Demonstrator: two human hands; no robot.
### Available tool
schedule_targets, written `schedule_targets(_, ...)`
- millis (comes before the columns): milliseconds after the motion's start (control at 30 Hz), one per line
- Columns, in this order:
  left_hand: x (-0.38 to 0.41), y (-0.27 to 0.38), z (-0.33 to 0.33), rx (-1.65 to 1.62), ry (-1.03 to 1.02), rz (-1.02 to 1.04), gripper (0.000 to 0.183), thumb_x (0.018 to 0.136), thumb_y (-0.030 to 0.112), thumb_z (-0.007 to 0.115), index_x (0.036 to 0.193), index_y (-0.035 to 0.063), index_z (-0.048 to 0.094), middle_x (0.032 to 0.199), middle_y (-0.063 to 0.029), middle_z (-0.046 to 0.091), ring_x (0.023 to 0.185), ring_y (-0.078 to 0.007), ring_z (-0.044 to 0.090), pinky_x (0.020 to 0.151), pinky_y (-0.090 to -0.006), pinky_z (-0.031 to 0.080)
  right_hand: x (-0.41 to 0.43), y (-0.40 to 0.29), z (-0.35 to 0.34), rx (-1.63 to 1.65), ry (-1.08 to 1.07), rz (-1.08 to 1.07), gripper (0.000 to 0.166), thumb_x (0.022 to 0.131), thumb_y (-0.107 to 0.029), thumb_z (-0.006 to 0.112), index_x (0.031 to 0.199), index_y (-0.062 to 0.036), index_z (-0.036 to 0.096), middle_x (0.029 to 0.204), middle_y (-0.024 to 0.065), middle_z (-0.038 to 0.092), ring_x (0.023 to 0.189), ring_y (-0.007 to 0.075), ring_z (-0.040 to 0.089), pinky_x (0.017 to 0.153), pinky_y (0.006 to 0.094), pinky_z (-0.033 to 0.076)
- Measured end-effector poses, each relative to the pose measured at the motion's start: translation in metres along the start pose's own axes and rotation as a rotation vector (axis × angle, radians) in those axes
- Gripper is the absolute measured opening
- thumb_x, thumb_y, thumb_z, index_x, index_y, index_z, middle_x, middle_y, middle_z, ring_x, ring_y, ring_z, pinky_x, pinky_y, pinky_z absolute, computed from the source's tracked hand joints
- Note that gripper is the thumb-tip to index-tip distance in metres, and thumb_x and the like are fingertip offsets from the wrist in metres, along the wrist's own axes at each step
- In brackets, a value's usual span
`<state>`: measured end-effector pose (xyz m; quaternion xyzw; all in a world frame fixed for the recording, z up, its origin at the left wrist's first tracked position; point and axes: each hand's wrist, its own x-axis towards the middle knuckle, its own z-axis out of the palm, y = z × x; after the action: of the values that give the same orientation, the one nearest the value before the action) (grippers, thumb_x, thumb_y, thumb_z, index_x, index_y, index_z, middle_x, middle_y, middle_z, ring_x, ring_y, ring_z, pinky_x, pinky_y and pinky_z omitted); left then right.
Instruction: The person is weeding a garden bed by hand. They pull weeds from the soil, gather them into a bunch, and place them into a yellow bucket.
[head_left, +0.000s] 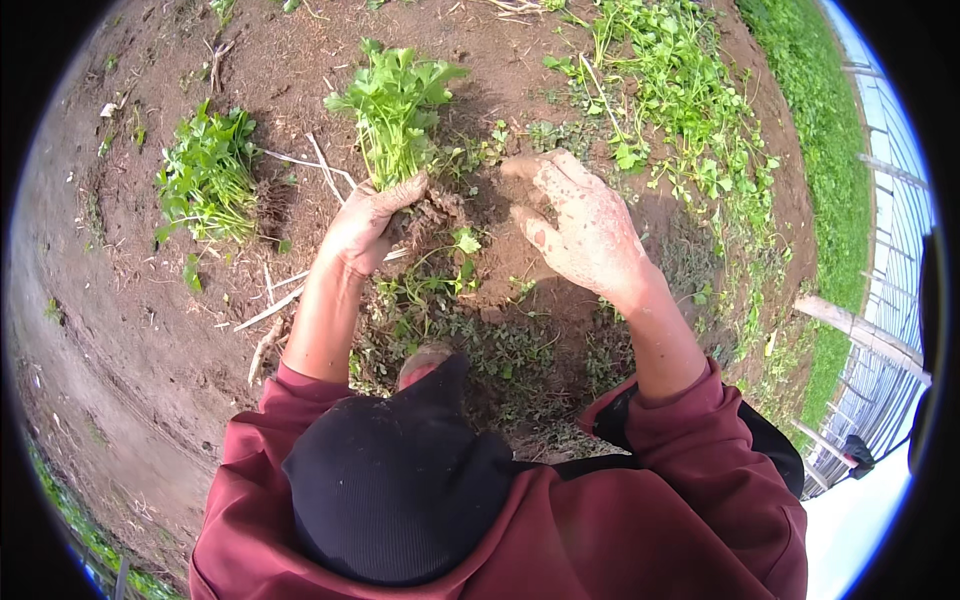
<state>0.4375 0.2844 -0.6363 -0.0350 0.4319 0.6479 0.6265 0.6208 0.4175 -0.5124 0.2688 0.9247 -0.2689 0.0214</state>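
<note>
My left hand (375, 217) is closed around the lower stems of a bunch of leafy green plants (397, 112), which look like celery or a similar herb. Soil-covered roots (439, 210) stick out of the fist on its right side. To the right, my right hand (581, 217), coated in soil, hovers over bare earth with fingers curled and apart, holding nothing. Another bunch of the same plants (210, 176) lies on the soil left of my left hand, its brown roots pointing right.
Loose cut or pulled greens (682, 97) spread over the ground at the upper right. Dry stalks (274, 307) lie beside my left forearm. Low weeds (495, 345) grow close before me. Farther right stand a dense green bed (832, 150) and a post (859, 330) of a framed structure.
</note>
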Motion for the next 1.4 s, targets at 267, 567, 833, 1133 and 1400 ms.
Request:
schedule_targets(267, -0.010, 0.006, -0.006, -0.131, -0.003, 0.084, 0.031, 0.085, 0.009, 0.069, 0.114, 0.0049, 0.061, 0.102, -0.0046, 0.067, 0.091, -0.0153, 0.064, 0.078, -0.0307, 0.053, 0.014, -0.036, 0.035, -0.012, 0.678, -0.438, 0.036, 0.072, -0.003, 0.059, 0.107, -0.0113, 0.061, 0.112, 0.0079, 0.058, 0.097, 0.0260, 0.055, 0.084, 0.0400, 0.043)
schedule_targets(567, -0.069, 0.084, -0.019, 0.233, 0.057, 0.491, 0.035, 0.087, 0.012, 0.067, 0.119, 0.0025, 0.058, 0.107, -0.0076, 0.065, 0.100, -0.0180, 0.060, 0.087, -0.0325, 0.049, 0.000, 0.009, 0.020, 0.018, -0.538, -0.148, 0.039, 0.085, -0.025, 0.057, 0.121, -0.0115, 0.054, 0.108, 0.0157, 0.057, 0.104, 0.0347, 0.055, 0.088, 0.0452, 0.046)
schedule_targets(833, -0.037, 0.082, -0.139, 0.467, 0.948, 0.526, 0.056, 0.082, 0.011, 0.068, 0.127, -0.0074, 0.039, 0.116, -0.0191, 0.058, 0.102, -0.0244, 0.059, 0.093, -0.0335, 0.044, 0.032, 0.014, 0.055, -0.175, -0.721, -0.298, 0.038, 0.084, -0.023, 0.059, 0.119, -0.0098, 0.055, 0.109, 0.0125, 0.057, 0.108, 0.0311, 0.053, 0.094, 0.0448, 0.041)
schedule_targets(1133, -0.021, 0.079, -0.119, 1.230, 1.286, 0.061, 0.099, 0.087, 0.047, 0.055, 0.143, -0.0115, -0.001, 0.138, -0.0504, 0.008, 0.131, -0.0627, 0.011, 0.108, -0.0576, 0.026, 0.034, 0.032, -0.101, -0.311, -0.812, -0.209, 0.038, 0.083, -0.024, 0.059, 0.118, -0.0091, 0.054, 0.107, 0.0123, 0.058, 0.107, 0.0307, 0.054, 0.093, 0.0440, 0.041)
schedule_targets(1400, -0.016, 0.067, -0.218, 1.239, 1.231, 0.150, 0.066, 0.096, 0.053, 0.032, 0.134, 0.0017, 0.048, 0.128, -0.0305, 0.049, 0.117, -0.0482, 0.049, 0.090, -0.0596, 0.047, -0.044, 0.087, -0.320, -0.544, -0.583, 0.279, 0.038, 0.082, -0.021, 0.062, 0.116, -0.0056, 0.056, 0.103, 0.0179, 0.061, 0.099, 0.0354, 0.058, 0.087, 0.0445, 0.046)
